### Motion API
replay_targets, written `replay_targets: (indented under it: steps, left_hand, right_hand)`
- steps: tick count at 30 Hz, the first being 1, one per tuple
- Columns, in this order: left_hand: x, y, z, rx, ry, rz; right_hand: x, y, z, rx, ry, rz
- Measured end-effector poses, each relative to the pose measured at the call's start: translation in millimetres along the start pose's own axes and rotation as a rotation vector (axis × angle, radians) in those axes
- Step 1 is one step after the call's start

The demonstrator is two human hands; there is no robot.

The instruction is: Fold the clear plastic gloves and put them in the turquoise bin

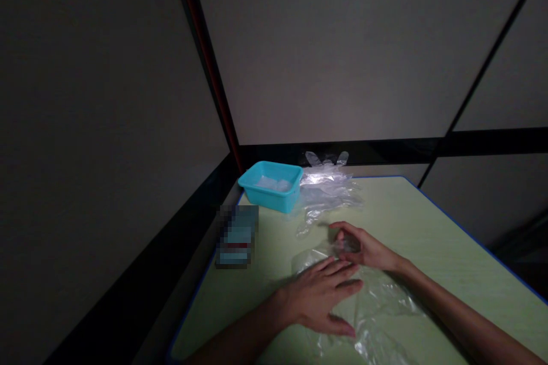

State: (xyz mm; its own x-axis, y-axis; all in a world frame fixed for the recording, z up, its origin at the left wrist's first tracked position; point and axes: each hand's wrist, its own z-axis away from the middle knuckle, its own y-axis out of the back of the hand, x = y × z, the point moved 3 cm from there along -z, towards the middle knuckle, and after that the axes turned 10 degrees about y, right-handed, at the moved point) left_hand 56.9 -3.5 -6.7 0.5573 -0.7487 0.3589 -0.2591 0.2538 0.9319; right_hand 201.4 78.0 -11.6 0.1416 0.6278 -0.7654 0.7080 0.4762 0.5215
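Clear thin plastic (385, 296), crumpled in places, lies on the pale green table near its front. Palm down and fingers spread, my left hand (321, 296) rests flat on this plastic. Just beyond it, my right hand (357, 248) has its fingers curled, with thumb and fingertips close around a bit of the clear plastic. Farther back, a pile of clear plastic gloves (327, 188) is spread out beside a turquoise basket (274, 199), some of the glove fingers reaching over the table's back edge.
The basket holds something whitish and translucent. A blurred-out, pixelated item (237, 236) sits at the left edge of the table (428, 228), which has a blue rim. Panelled walls with dark bands stand behind and to the left.
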Motion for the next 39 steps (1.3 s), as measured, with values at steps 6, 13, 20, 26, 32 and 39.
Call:
replay_targets:
  steps: [6,13,20,26,32,39]
  left_hand:
    - [1,-1.8,0,0.017,-0.007,0.032]
    - [2,-0.1,1,0.024,-0.040,0.085]
    - [2,-2.3,-1,0.040,-0.055,0.113]
    - [1,-3.7,-2,0.007,-0.039,0.127]
    - [-3,-7.8,-1,0.028,-0.057,0.131]
    - [-2,-2.3,-2,0.008,-0.053,0.141]
  right_hand:
    - [-10,-12,-4,-0.072,-0.034,-0.163]
    - [-7,16,-2,0.125,-0.024,0.081]
    - [-15,29,5,0.022,0.019,0.009]
    - [-3,3,4,-0.101,-0.001,-0.135]
    - [-12,10,4,-0.099,-0.054,-0.266]
    - [-1,44,6,0.185,-0.057,0.167]
